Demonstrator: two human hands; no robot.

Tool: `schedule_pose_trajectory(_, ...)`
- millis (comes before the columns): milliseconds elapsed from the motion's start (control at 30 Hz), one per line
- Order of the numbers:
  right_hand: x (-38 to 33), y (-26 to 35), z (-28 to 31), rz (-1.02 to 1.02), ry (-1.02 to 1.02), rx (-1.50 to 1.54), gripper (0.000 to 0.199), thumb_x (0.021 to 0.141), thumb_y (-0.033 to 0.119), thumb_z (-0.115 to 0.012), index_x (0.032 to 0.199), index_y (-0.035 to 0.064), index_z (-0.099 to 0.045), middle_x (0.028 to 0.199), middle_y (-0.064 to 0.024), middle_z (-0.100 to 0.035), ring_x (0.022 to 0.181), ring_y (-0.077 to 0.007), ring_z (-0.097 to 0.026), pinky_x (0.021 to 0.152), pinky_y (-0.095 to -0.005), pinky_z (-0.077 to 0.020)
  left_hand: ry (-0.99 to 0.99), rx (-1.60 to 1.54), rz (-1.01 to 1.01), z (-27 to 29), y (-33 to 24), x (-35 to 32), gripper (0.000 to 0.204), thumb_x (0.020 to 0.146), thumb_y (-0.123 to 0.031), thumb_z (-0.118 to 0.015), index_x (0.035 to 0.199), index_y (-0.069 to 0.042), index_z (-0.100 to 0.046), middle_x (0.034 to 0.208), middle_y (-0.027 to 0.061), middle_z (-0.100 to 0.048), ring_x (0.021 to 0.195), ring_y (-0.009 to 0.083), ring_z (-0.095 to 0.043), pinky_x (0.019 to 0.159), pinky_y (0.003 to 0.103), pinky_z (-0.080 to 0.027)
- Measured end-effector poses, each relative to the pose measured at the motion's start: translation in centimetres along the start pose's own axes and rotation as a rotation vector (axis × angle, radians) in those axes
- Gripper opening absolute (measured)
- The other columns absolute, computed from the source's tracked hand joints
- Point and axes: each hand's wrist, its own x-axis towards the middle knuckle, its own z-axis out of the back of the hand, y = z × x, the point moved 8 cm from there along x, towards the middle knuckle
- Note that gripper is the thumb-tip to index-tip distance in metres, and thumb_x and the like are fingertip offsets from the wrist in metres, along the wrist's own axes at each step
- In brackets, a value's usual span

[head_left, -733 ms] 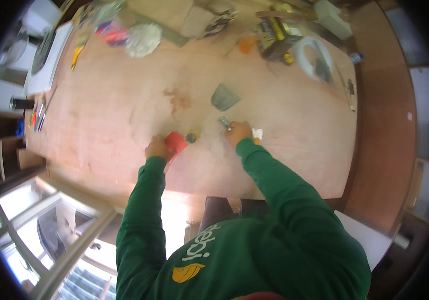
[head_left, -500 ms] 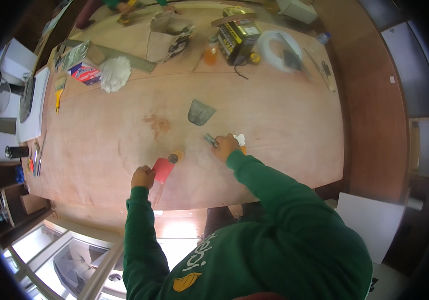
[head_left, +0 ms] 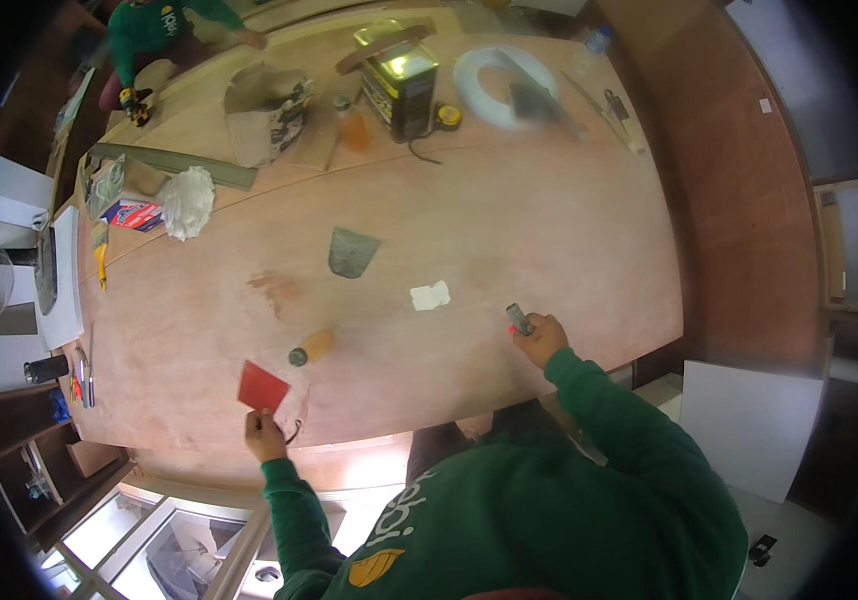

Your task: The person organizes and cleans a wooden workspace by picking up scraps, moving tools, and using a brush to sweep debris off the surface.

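My left hand (head_left: pixel 265 436) is closed on the lower corner of a flat red square piece (head_left: pixel 263 386), held up near the table's front edge. A thin dark curved thing shows beside that hand; its kind is unclear. My right hand (head_left: pixel 542 339) grips a small grey tool (head_left: pixel 519 318) with a red part; its exact kind cannot be made out. Between my hands, a small amber bottle (head_left: pixel 316 345) with a dark cap lies on its side. A white irregular patch (head_left: pixel 430 296) is on the wood, and a grey flat trapezoid plate (head_left: pixel 353 253) lies farther off.
The wooden table (head_left: pixel 399 380) carries a metal can (head_left: pixel 399 95), an orange bottle (head_left: pixel 353 128), a white ring (head_left: pixel 479 90), a tape measure (head_left: pixel 447 117) and a white cloth (head_left: pixel 189 203). A yellow-handled brush (head_left: pixel 100 258) lies left. Another person (head_left: pixel 154 35) with a drill (head_left: pixel 135 107) is at far left.
My right hand has moved right, away from the white patch, taking the grey tool along. My left hand has drawn back from the amber bottle with the red piece. The view has shifted.
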Motion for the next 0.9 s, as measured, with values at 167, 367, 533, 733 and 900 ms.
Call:
schedule_pose_trajectory(167,7.3,-6.6,9.2,-0.186,-0.112,0.092,0.031,0.074,0.031,-0.072,0.074,0.0020,-0.061,0.063,-0.0182,-0.057,0.060,-0.0274,-0.054,0.059,-0.0391,-0.0439,0.087,0.055,0.182,2.2,3.2,-3.6,0.021,0.083,-0.011,-0.061,0.067,-0.004,-0.051,0.060,0.0013,-0.047,0.055,0.0113,-0.040,0.051,0.029,-0.034)
schedule_pose_trajectory(367,28.4,-16.3,21.1,-0.064,-0.355,-0.046,0.033,0.076,0.033,-0.068,0.088,0.0021,-0.064,0.083,-0.0213,-0.064,0.079,-0.0360,-0.061,0.072,-0.0431,-0.0470,0.229,-0.213,0.521,-3.7,-2.7,-18.8,0.018,0.085,-0.006,-0.061,0.069,-0.007,-0.051,0.063,0.0028,-0.054,0.048,0.0103,-0.050,0.042,0.024,-0.039)
schedule_pose_trajectory(533,41.9,-16.0,25.5,-0.010,-0.416,-0.201,0.038,0.077,0.032,-0.065,0.102,0.0030,-0.064,0.098,-0.0215,-0.065,0.096,-0.0364,-0.061,0.082,-0.0422,-0.0477,0.354,-0.231,0.679,-12.3,-9.6,-26.5,0.015,0.083,-0.003,-0.063,0.071,-0.006,-0.054,0.062,0.0025,-0.056,0.049,0.0086,-0.050,0.043,0.023,-0.039)
schedule_pose_trajectory(733,45.9,-14.2,29.1,0.065,-0.434,-0.164,0.042,0.079,0.034,-0.062,0.106,0.0034,-0.064,0.099,-0.0214,-0.065,0.096,-0.0362,-0.061,0.083,-0.0418,-0.0477,0.402,-0.183,0.591,-17.2,-16.2,-28.2,0.013,0.083,-0.005,-0.065,0.073,-0.005,-0.057,0.062,0.0012,-0.057,0.053,0.0076,-0.052,0.046,0.022,-0.039)
schedule_pose_trajectory(900,47.6,-17.2,28.5,0.020,-0.222,-0.091,0.041,0.081,0.033,-0.058,0.111,0.0044,-0.061,0.104,-0.0212,-0.064,0.100,-0.0354,-0.060,0.085,-0.0409,-0.0464,0.388,-0.215,0.582,-18.7,-17.8,-28.6,0.013,0.083,-0.006,-0.065,0.073,-0.004,-0.057,0.064,0.0018,-0.059,0.055,0.0071,-0.053,0.047,0.022,-0.040)
